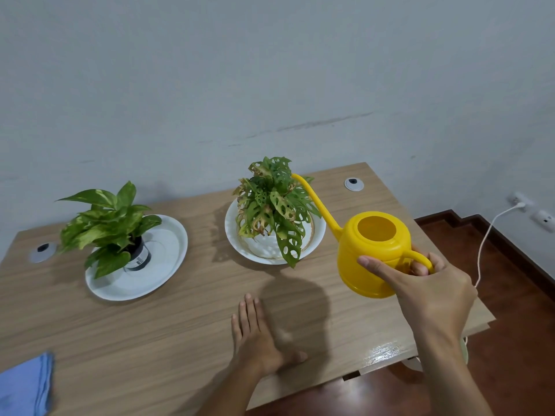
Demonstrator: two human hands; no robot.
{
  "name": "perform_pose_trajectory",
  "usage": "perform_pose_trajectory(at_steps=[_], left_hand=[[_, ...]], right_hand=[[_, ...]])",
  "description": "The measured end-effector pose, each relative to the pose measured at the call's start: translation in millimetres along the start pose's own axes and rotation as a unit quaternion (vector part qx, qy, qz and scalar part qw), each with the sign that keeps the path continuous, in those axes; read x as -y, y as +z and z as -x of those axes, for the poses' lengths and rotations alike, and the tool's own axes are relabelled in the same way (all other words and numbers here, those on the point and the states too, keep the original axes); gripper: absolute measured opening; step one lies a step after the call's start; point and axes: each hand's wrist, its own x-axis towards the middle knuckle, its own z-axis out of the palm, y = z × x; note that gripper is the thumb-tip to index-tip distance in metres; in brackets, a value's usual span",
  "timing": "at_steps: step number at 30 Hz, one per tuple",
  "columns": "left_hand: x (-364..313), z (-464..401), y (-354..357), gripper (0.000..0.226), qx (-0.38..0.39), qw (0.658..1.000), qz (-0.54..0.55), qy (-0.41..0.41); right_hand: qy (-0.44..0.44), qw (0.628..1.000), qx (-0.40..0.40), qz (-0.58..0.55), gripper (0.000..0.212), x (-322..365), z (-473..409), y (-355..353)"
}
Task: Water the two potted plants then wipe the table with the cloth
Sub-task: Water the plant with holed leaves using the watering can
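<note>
My right hand (426, 283) grips the handle of a yellow watering can (372, 250), held above the table's right side. Its long spout (315, 202) reaches up into the leaves of the right potted plant (273, 205), a holey-leaved one in a white pot on a white saucer (318, 235). The left potted plant (108, 226), with broad green leaves in a dark pot, stands on a white plate (168, 259). My left hand (258, 334) lies flat and open on the wooden table (150, 340). A blue cloth (27, 385) rests at the table's front left corner.
Two round cable grommets sit in the tabletop, one at the back right (354, 184) and one at the left (43, 250). A white cord (486, 244) runs from a wall socket down past the table's right edge. The wall stands right behind the table.
</note>
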Motion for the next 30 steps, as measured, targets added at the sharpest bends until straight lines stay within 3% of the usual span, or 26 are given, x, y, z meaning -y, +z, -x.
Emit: perform_pose_trajectory(at_steps=[16,22,27,30], left_hand=[[0.1,-0.1,-0.3,0.172,0.004,1.000,-0.002,-0.001],[-0.1,0.4,-0.8,0.167,0.004,1.000,-0.003,-0.008],[-1.7,0.0,-1.1,0.169,0.007,1.000,0.003,-0.013],[-3.2,0.2,-2.2,0.169,0.008,1.000,0.004,-0.019]], right_hand=[[0.018,1.000,0.012,-0.005,0.080,5.1,3.0,5.1],[0.010,1.000,0.016,-0.008,0.066,14.1,7.0,10.8],[-0.002,1.000,0.022,0.007,0.079,11.9,4.6,15.0],[-0.019,0.999,0.028,0.019,0.069,14.1,4.3,16.2]])
